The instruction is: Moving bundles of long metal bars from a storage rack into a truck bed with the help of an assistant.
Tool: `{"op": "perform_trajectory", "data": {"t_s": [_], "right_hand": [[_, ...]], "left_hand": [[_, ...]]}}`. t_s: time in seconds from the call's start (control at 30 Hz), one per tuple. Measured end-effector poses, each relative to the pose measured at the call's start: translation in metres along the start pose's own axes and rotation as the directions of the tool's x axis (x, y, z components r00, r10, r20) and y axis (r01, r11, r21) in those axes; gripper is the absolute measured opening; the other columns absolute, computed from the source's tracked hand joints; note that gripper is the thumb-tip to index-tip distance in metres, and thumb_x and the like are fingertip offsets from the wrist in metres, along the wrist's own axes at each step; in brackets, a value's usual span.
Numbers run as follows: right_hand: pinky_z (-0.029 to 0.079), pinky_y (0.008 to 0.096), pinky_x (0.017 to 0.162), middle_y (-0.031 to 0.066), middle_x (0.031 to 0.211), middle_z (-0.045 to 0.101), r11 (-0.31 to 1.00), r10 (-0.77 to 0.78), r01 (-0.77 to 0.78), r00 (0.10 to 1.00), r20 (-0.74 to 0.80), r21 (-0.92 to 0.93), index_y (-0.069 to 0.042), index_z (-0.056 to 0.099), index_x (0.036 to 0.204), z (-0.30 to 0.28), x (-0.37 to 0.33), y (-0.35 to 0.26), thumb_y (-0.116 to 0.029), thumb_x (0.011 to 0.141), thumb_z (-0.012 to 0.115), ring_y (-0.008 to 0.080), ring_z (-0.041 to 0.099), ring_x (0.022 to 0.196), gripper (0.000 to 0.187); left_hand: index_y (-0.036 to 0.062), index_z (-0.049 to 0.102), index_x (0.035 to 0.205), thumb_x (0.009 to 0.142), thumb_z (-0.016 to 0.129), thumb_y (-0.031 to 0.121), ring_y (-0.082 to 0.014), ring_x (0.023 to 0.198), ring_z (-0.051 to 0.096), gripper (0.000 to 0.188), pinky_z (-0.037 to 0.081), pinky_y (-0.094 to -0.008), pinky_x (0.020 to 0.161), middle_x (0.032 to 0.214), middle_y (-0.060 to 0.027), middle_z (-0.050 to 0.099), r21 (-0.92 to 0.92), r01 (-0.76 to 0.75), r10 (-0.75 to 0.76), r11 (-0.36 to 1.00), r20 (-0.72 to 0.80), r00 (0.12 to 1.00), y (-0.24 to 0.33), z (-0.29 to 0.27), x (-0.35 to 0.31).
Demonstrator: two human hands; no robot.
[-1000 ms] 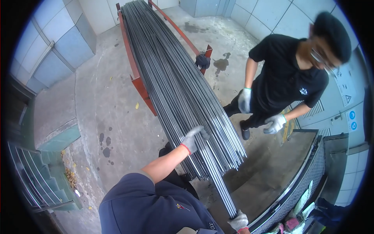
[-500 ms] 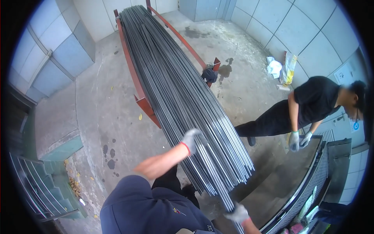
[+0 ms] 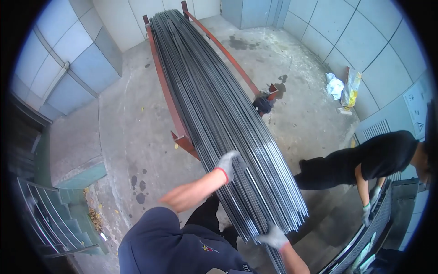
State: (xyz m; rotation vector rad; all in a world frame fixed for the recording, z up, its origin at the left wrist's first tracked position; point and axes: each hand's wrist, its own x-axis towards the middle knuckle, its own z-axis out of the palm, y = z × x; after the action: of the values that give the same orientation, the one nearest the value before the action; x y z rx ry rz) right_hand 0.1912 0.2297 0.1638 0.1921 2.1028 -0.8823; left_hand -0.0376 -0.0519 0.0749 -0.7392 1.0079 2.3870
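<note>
A long bundle of dark grey metal rods (image 3: pixel 219 109) runs from the far end of the rack down toward me, with shiny ends at the near right. My left hand (image 3: pixel 226 165), in a pale work glove with a red cuff, is closed over rods at the bundle's middle. Near the front ends my right hand (image 3: pixel 275 237), gloved too, wraps round a few rods (image 3: pixel 275 258) that stick out past the others toward the lower edge. Its thumb points left; the fingertips under the rods are hidden.
A red-brown steel rack (image 3: pixel 165 86) holds the bundle, with a bracket (image 3: pixel 185 145) jutting left. At right a co-worker in black (image 3: pixel 360 160) bends over a mesh-sided frame (image 3: pixel 378 219). Steps with a railing (image 3: pixel 50 214) stand at left. Bags (image 3: pixel 350 89) lean against the right wall.
My right hand has moved forward, and the rods in it stick out less past the bundle's end. The co-worker has bent lower, hands now at the mesh-sided frame. The whole view has shifted slightly.
</note>
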Motion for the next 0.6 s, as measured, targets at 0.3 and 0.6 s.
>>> {"op": "perform_trajectory", "data": {"t_s": [0.3, 0.6], "right_hand": [[0.056, 0.0411, 0.102, 0.0281, 0.122, 0.072, 0.941, 0.204, -0.239, 0.966, -0.161, -0.239, 0.002, 0.062, 0.136, 0.019, 0.004, 0.030, -0.038, 0.064, 0.091, 0.0391, 0.071, 0.114, 0.087], [0.055, 0.0475, 0.102, 0.0289, 0.125, 0.070, 0.930, 0.058, -0.166, 0.947, -0.317, -0.326, 0.001, 0.054, 0.145, -0.044, 0.107, -0.113, -0.040, 0.075, 0.087, 0.0427, 0.068, 0.118, 0.087]], "left_hand": [[-0.0044, 0.065, 0.118, 0.084, 0.073, 0.027, -0.0373, 0.099, 0.070, 0.047, 0.056, -0.0470, 0.092, 0.110, -0.0227, 0.072, 0.084, -0.276, 0.288, 0.957, -0.351, 0.891, 0.117, -0.050, 0.134], [-0.0048, 0.045, 0.152, 0.084, 0.075, 0.030, -0.0423, 0.139, 0.054, 0.082, 0.046, -0.0431, 0.115, 0.149, -0.0298, 0.055, 0.822, -0.366, 0.793, 0.437, -0.160, 0.589, 0.100, -0.001, 0.065]]}}
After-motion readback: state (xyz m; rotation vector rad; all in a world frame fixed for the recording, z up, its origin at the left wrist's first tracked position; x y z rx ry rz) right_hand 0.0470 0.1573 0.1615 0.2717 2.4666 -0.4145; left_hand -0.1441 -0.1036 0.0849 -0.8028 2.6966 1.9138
